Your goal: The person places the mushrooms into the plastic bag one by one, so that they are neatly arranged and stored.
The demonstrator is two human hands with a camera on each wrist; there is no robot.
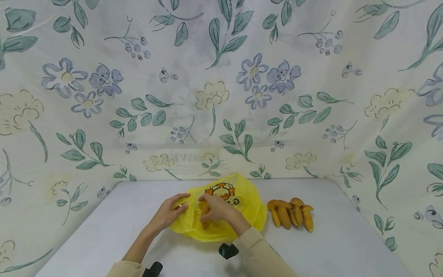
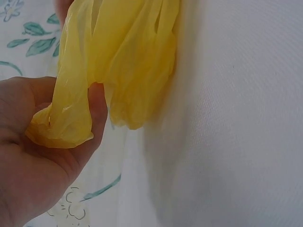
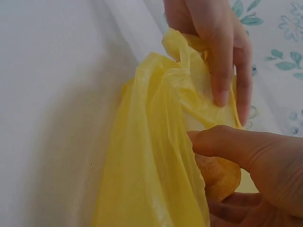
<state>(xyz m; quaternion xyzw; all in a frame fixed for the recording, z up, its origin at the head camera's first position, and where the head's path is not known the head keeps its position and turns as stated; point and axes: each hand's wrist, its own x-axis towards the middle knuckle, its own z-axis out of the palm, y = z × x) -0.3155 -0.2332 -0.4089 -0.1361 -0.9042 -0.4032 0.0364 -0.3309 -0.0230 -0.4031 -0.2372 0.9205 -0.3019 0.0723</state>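
Our left hand (image 1: pixel 166 213) pinches the edge of one thin yellow plastic bag (image 1: pixel 250 198), apparently to keep its mouth wide; our right hand (image 1: pixel 219 209) clasps one orange-brown, long-stemmed mushroom (image 1: pixel 204 207) at that opening. Rightward, about five overlapping matching mushrooms (image 1: pixel 284 218) lie on the white table (image 1: pixel 328 246), seemingly grouped for easy reach; beyond hangs floral cloth (image 1: pixel 211 115).

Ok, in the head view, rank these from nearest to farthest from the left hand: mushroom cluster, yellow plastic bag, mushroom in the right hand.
1. Yellow plastic bag: held in the left hand.
2. Single mushroom: in the right hand, over to the right.
3. Mushroom cluster: on the table, right of the bag.
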